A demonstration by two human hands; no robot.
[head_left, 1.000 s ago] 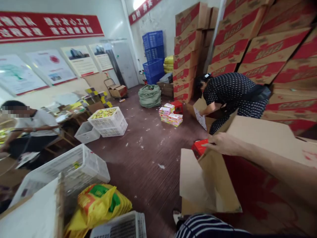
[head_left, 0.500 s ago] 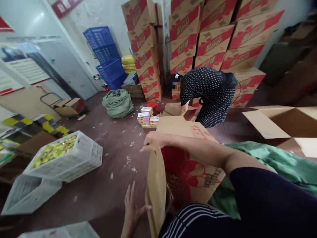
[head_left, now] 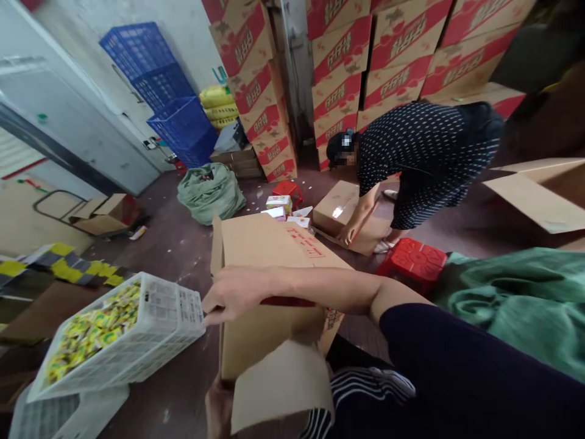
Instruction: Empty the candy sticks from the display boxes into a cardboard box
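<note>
The one cardboard box (head_left: 269, 286), upright before, now lies tipped at lower centre; right hand (head_left: 233, 294) stays curled over its edge, left hand (head_left: 218, 407), formerly open, now grips underneath. One white crate (head_left: 137, 329) sits left.

Right hand (head_left: 233, 296) grips the near edge of a brown cardboard box (head_left: 269, 256) at centre, arm reaching in from 4 o'clock; left hand (head_left: 218, 407) at 6 o'clock is under the box's lower flap, mostly hidden. White plastic crate (head_left: 155, 329) of yellow packets sits at 8 o'clock, just beside the right fingertips. Another person in a dotted top (head_left: 425, 152) bends over a smaller carton (head_left: 340, 210) at 1 o'clock, red stool (head_left: 414, 259) near, stacked red cartons (head_left: 365, 55) at 12 o'clock.
</note>
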